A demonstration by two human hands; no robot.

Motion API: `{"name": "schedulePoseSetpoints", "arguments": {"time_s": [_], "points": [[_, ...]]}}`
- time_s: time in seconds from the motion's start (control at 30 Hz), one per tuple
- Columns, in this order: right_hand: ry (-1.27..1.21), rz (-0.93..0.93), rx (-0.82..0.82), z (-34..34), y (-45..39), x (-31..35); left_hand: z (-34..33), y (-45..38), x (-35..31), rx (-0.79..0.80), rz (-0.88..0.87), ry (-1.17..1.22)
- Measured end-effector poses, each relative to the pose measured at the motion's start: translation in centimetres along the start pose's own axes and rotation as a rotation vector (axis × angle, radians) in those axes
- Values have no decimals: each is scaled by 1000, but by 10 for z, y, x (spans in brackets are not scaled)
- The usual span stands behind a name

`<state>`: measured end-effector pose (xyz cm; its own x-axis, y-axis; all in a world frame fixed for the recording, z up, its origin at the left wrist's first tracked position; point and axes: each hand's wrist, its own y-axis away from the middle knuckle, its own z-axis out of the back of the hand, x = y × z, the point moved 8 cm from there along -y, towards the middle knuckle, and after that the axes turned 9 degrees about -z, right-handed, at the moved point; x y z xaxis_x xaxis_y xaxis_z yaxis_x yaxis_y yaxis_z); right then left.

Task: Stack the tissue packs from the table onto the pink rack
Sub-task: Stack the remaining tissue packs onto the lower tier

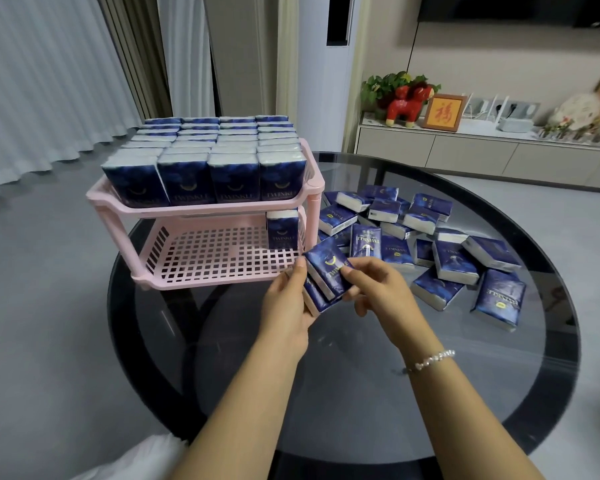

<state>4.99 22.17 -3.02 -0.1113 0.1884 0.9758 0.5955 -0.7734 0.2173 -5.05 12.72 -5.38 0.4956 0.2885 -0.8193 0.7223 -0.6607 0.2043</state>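
Both hands closed on small stack of tissue packs (pixel 324 278) at frame centre: left hand (pixel 288 299) beneath, right hand (pixel 374 284) fingers (pixel 352 271) pinching top. Probably light, soft, film-slick; best gripped across broad faces.

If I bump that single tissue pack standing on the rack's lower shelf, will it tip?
Probably. The lone pack stands upright on its narrow end, so it looks tippy. It appears to stand against the pink rack corner, which may catch it. Soft-wrapped, likely light.
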Motion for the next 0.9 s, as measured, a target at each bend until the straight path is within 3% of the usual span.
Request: {"name": "schedulePoseSetpoints", "arguments": {"time_s": [0.23, 0.3, 0.43, 0.63, 0.8, 0.9], "points": [[112, -11, 16, 3, -3, -3, -5, 3, -3, 20, -46, -63], [165, 36, -104, 14, -11, 0, -5, 2, -3, 9, -40, -51], [491, 120, -494, 42, -27, 6, -1, 1, -2, -29, -41, -61], [727, 61, -583, 34, -38, 2, 1, 1, -2, -42, -31, -48], [612, 46, -602, 38, -40, 5, 0, 1, -3, -30, -28, -39], [687, -56, -630, 43, -46, 6, 1, 1, -4, -30, -29, -40]]}}
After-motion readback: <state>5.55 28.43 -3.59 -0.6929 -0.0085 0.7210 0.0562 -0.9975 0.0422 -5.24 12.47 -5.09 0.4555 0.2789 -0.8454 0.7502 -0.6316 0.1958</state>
